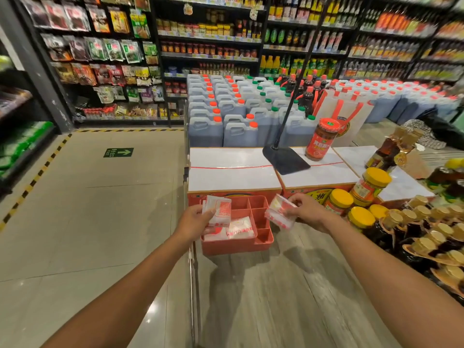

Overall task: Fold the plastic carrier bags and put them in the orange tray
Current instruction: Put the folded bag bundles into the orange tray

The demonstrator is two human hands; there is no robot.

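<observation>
An orange tray with several compartments sits on the wooden counter in front of me. Folded white-and-red plastic carrier bags lie in its large left compartment. My left hand holds a stack of folded bags upright over the tray's left edge. My right hand pinches another folded bag, white with red print, just right of the tray and above the counter.
Cardboard boxes with white tops stand behind the tray, bearing a black stand base and a red sauce jar. Yellow-lidded jars and bottles crowd the right. Jugs and shelves fill the background; an aisle floor lies left.
</observation>
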